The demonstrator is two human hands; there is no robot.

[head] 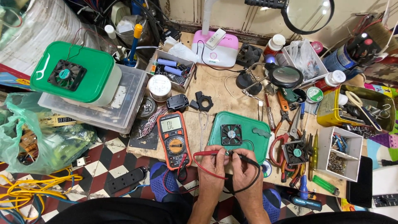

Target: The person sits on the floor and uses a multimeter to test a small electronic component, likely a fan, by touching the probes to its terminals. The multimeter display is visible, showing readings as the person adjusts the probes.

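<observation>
From the head camera, looking down, the person sits at a very crowded wooden work table (215, 103). Both hands are close together at the near edge of it.

The left hand (212, 162) has its fingers closed around a red test probe (207, 153). The right hand (244, 166) has its fingers closed around a black test probe (245, 157). The two probe tips come together between the hands, right at the near edge of a green plastic lid (244, 137). It is too small to tell just what the tips touch there.

A small black fan (231, 134) is set in the green lid, just above the hands. Thin wires seem to run from the fan toward the probe tips.

The red and black leads loop back to an orange meter (174, 139), which lies flat just to the left of the hands. Its screen is lit and shows a reading.

The step in hand looks like testing the fan's wires with the meter. I think the next move calls for keeping both tips very steady on the wire ends and looking over at the meter screen.

Around them there is a lot of stuff. Another small fan (297, 152) lies to the right among pliers (278, 147) and screwdrivers. A round magnifying glass on a stand (287, 76) is farther back. A green box lid with a fan (72, 72) sits on a clear tub at the far left.
</observation>
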